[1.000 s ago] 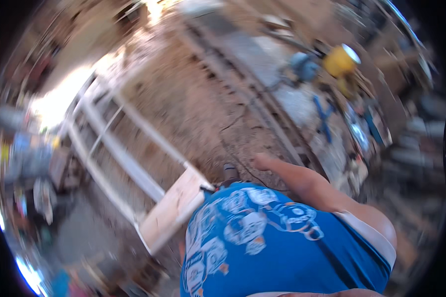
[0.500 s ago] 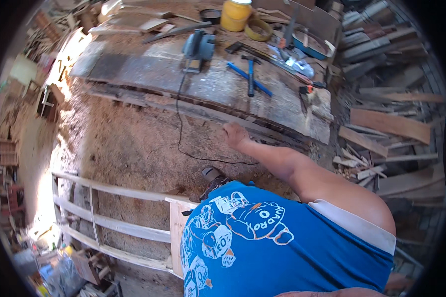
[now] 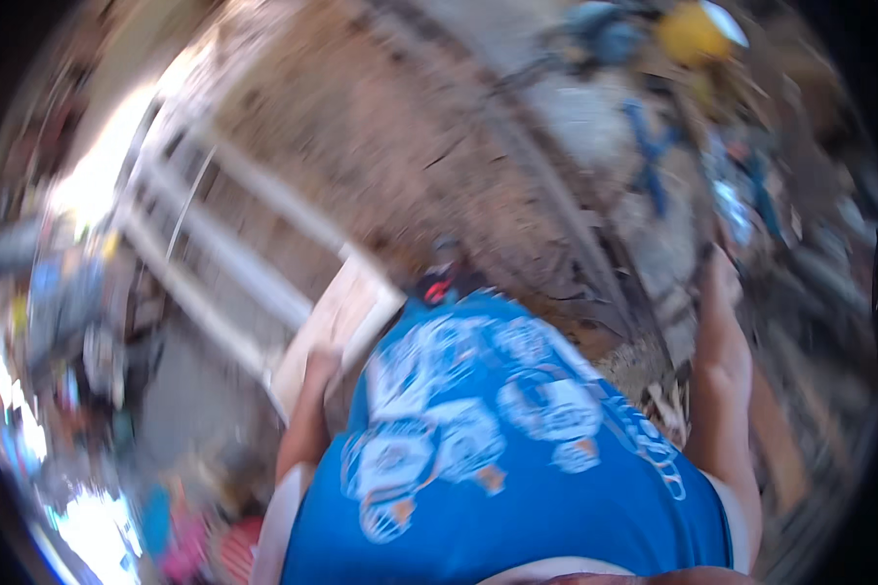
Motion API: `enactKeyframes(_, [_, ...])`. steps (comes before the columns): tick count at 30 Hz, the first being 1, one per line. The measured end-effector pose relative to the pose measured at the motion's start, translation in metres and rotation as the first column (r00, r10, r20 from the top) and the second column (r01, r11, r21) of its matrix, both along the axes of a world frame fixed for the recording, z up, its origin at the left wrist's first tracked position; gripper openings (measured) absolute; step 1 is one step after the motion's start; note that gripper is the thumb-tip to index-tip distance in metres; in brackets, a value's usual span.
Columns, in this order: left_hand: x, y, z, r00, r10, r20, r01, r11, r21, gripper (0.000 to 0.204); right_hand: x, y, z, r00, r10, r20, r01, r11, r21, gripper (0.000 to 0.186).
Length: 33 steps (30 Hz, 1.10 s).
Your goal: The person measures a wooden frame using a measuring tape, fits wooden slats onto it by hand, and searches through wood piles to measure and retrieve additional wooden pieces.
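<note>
Board (image 3: 346, 302), pale and flat, is lying directly at the left hand (image 3: 324, 363), its lower part meeting the fingers and the rest of it running forward and rightward from them. It is forming the near end of a wooden frame (image 3: 229, 244), whose long rails are extending away ahead and to the left of that hand. A thin strip (image 3: 191, 203) is crossing those rails, well beyond the left hand. The left hand is overlapping the board's surface, but blur is hiding the fingers, so I cannot tell whether they are gripping it or only resting there.

The right hand (image 3: 720, 283) is hanging well apart from the board, far to its right, near the close end of a workbench (image 3: 576, 117). Its fingers are smearing too, and I cannot tell whether they are curling around anything. Blue tools (image 3: 644, 146) are lying on the bench ahead and left of this hand; farther beyond it, a yellow container (image 3: 691, 37) is standing beside a blue-grey machine (image 3: 605, 34). Wood scraps (image 3: 665, 409) are lying below and left of it.
</note>
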<state>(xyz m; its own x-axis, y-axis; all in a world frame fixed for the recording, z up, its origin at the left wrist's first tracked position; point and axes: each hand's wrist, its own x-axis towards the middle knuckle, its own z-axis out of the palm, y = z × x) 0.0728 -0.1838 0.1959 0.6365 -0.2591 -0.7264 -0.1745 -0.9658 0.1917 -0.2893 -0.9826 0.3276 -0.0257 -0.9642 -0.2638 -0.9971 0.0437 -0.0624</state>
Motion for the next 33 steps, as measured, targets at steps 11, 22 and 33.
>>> enactKeyframes(11, [-0.011, 0.041, 0.007, 0.898, 0.423, -0.123, -0.392, 0.894, 0.215, 0.027, 0.033, -0.017, -0.046, 0.495, -0.603, 0.625, 0.813, 0.576, -0.088, 0.062])
enactKeyframes(22, [-0.060, 0.067, -0.036, 0.919, 0.367, -0.147, -0.362, 0.930, 0.056, 0.032, 0.296, 0.264, 0.025, 0.004, -0.163, 0.987, -0.415, 0.898, 0.150, 0.034])
enactKeyframes(33, [0.030, 0.066, 0.086, 0.590, 0.671, -0.450, -0.688, 0.126, -0.715, 0.027, 0.395, 0.561, 0.089, 0.355, -0.503, 0.788, -0.872, 0.125, 0.473, 0.061])
